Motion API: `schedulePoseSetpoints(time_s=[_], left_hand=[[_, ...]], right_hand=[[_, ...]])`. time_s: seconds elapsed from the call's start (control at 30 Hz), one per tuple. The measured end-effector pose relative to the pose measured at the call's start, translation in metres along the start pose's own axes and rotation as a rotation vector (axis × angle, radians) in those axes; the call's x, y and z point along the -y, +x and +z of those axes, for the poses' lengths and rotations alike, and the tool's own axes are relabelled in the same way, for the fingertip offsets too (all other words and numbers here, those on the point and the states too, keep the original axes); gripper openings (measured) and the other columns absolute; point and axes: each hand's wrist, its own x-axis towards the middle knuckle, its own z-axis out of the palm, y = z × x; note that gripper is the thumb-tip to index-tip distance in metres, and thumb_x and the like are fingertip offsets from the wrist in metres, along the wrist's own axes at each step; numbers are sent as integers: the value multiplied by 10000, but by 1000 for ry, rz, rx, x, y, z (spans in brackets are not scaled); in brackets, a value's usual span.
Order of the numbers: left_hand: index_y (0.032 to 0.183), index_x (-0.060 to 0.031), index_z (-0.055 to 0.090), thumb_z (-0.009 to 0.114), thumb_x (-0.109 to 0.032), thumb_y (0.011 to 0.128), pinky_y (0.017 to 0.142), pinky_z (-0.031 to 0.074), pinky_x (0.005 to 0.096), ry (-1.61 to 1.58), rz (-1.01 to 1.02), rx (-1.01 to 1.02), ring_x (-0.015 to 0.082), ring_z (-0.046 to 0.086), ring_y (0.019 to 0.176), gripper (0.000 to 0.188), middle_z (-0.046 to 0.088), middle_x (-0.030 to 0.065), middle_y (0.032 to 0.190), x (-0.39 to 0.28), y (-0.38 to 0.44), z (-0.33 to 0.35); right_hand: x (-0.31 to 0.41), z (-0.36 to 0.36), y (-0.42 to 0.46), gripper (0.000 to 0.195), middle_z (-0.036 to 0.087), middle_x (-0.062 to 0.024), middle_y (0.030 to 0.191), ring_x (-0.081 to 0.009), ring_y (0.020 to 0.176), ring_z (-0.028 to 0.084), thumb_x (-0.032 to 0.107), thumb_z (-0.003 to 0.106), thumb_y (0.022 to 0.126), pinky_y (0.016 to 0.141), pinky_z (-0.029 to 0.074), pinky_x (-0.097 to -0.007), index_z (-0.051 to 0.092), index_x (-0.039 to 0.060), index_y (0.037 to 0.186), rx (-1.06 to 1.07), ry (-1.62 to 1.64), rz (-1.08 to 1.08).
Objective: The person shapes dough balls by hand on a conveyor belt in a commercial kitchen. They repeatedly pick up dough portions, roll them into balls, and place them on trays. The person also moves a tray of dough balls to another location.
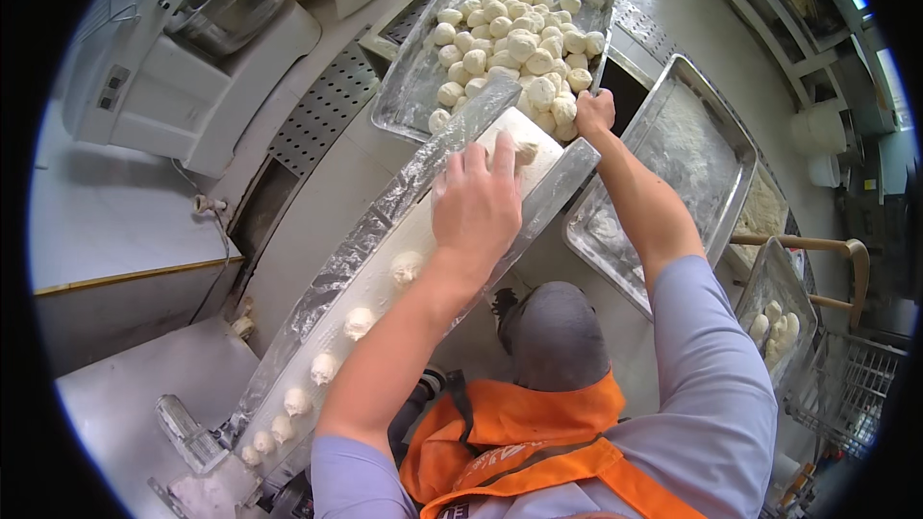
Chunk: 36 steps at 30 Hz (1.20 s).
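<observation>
My left hand [476, 202] is over the upper end of a floured conveyor belt [382, 295], fingers apart and pointing away from me. A dough piece [526, 152] lies beside its index finger; whether they touch is hard to tell. Several round dough pieces [359, 323] sit in a line down the belt, between metal side rails [414, 169]. Beyond the belt's end a metal tray [405, 104] holds a heap of floured dough balls [497, 29]. My right hand [595, 112] grips this tray's near right edge, its fingers partly hidden.
A second, flour-dusted metal tray [685, 137] lies to the right. Farther right, a smaller tray [782, 281] holds elongated dough pieces [775, 331] near a wooden chair [857, 267]. At upper left stands a mixer [137, 94] with a metal bowl [238, 3]. A cable [216, 252] hangs at left.
</observation>
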Motion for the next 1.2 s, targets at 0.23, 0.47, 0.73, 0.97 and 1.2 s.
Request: schedulePoseSetpoints(time_s=[0.23,0.47,0.73,0.97,1.2], left_hand=[[1429,-211,669,752,-291,943,898,527,484,-32,86,-103,297,637,1068,499,645,70,1154,3,-4,4],[1399,-231,684,709,-322,983,924,523,501,29,109,-41,298,621,1099,427,641,88,1170,-21,30,17],[1286,-182,710,685,-306,991,948,534,517,140,136,29,323,617,1131,322,632,104,1181,-22,49,27],[1469,-206,635,729,-313,975,985,526,493,170,211,-1,303,615,1168,514,632,72,1279,3,2,-3],[1563,-272,559,711,-294,986,1018,526,517,198,210,94,306,615,1237,597,630,76,1385,8,2,-7]], right_hand=[[56,31,12,316,755,-209,914,-333,700,750,229,713,963,648,582,-460,702,-77,1042,448,-42,39],[22,-8,28,467,765,-170,1103,-325,999,745,300,742,1008,815,604,-441,635,0,1350,437,155,-274],[-220,-261,-78,835,474,-220,1612,-406,1495,423,504,745,941,1208,377,-499,464,14,1556,-518,-861,54],[-295,-278,-72,538,707,-298,1287,-474,1204,688,294,667,991,1027,532,-540,551,-21,1411,-267,-365,233],[-178,-192,-35,503,696,-331,1294,-487,1224,676,208,666,1004,1051,533,-535,554,-47,1422,-193,-292,152]])
